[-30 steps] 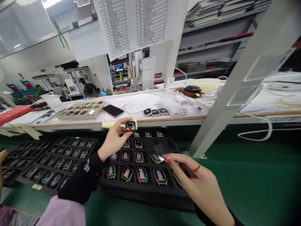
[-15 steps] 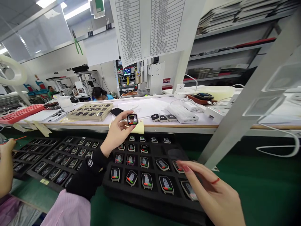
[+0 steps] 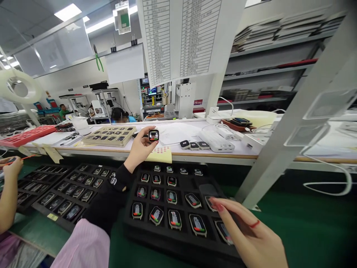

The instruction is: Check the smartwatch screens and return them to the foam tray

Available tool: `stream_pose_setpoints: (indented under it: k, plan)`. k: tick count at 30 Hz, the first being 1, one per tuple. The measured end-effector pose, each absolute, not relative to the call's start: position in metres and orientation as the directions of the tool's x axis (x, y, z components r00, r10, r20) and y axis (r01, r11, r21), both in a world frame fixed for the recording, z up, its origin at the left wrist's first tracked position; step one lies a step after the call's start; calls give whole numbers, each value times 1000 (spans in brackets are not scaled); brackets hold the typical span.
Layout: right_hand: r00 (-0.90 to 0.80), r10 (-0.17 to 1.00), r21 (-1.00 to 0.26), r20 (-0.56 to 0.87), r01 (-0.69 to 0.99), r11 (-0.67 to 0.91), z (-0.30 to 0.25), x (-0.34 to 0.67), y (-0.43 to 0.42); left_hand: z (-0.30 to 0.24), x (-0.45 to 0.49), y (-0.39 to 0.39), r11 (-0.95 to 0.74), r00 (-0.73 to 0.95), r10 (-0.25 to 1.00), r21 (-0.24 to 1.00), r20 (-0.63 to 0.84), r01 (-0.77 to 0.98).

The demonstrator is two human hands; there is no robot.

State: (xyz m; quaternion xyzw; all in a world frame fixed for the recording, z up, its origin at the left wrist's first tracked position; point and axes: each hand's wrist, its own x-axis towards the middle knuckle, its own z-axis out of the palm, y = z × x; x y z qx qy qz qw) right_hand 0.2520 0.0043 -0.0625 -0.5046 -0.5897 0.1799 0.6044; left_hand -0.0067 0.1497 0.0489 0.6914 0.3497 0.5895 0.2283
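My left hand [image 3: 141, 148] is raised above the far edge of a black foam tray [image 3: 156, 232], its thumb and fingers closed around the edges of a smartwatch [image 3: 153, 135] without a strap. The lit screen of that watch faces me. Over the tray's right side is my right hand [image 3: 248, 227], thumb and forefinger pinched together. A dark translucent patch [image 3: 209, 189] shows just beyond these fingertips; whether they hold it I cannot tell. Beneath them lie partly covered watches. Several more watches [image 3: 174, 219] with lit screens sit in the tray's compartments.
More trays of watches [image 3: 74, 191] stand at left, beside a co-worker's hand [image 3: 12, 167]. On the white shelf are a beige tray [image 3: 110, 136], small dark square pieces [image 3: 194, 145] and a white power bank [image 3: 216, 141]. A slanted metal post [image 3: 284, 123] rises at right.
My left hand with the smartwatch has shifted slightly left and up, and the watch's screen picture differs. My right hand has stayed nearly in place. The co-worker's hand has come further into view.
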Motion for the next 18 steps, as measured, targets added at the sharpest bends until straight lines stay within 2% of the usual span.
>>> stream_pose_setpoints:
  k: [18]
  plan:
    - [160,767,-747,621,418,517,-73,255,8,44,-16,167,-615,-43,759,737,650,281]
